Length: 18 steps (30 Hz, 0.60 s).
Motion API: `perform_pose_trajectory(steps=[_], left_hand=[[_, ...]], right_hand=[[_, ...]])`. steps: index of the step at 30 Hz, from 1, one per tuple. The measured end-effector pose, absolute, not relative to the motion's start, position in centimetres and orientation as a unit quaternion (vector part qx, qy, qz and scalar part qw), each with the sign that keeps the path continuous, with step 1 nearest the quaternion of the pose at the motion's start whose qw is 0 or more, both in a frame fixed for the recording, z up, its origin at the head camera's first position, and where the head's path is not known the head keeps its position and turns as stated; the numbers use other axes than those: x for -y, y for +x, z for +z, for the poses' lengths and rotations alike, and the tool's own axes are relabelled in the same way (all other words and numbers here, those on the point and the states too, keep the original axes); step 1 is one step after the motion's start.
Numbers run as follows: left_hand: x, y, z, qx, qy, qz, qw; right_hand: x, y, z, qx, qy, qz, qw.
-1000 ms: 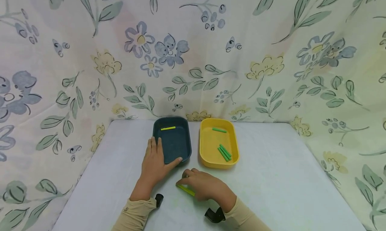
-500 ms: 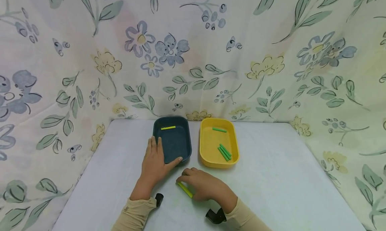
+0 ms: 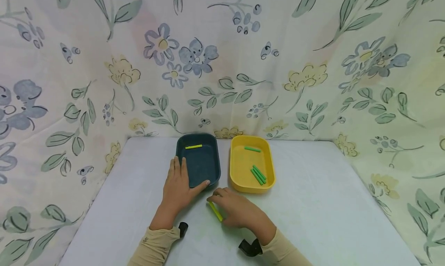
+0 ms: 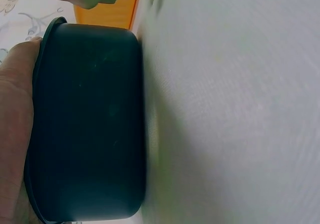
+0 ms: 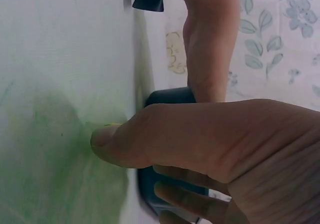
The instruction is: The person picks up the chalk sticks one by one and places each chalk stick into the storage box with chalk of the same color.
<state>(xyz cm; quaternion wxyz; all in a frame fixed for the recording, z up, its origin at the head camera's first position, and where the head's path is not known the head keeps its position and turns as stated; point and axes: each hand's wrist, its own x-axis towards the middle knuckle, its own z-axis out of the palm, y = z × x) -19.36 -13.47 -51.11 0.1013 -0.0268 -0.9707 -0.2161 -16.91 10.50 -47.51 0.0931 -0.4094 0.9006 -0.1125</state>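
My right hand (image 3: 240, 210) pinches a short yellow stick (image 3: 215, 212) between thumb and fingers, just in front of the two containers. In the right wrist view the thumb hides nearly all of that stick; the left wrist view catches one end at the top. My left hand (image 3: 178, 188) rests on a dark blue container (image 3: 202, 168), its fingers straight along the left rim and the thumb on the near rim. Another yellow stick (image 3: 193, 146) lies inside, toward the far end.
Right of the dark blue container stands a yellow container (image 3: 240, 161). One green stick (image 3: 252, 149) lies at its far end, with more green sticks (image 3: 258, 175) grouped nearer. Behind the white table (image 3: 320, 204) hangs a floral cloth (image 3: 222, 111).
My right hand has shifted slightly away from me, toward the containers, and the pinched yellow stick has turned to a steeper angle. My left hand stays in place on the dark blue container.
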Motion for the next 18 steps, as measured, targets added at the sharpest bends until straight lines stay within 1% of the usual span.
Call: perform_pose_trajectory(steps=[6, 13, 18], left_hand=[[13.48, -19.52, -51.18, 0.970, -0.028, -0.213, 0.109], [13.46, -19.49, -51.25, 0.969, -0.028, -0.217, 0.110], [13.50, -19.55, -51.39, 0.969, -0.028, -0.219, 0.110]], right_hand=[[-10.78, -17.21, -47.25, -0.905, -0.402, -0.114, 0.086], [-11.25, -17.22, -46.90, -0.901, -0.410, -0.128, 0.057], [-11.43, -17.38, -46.65, -0.905, -0.399, -0.132, 0.067]])
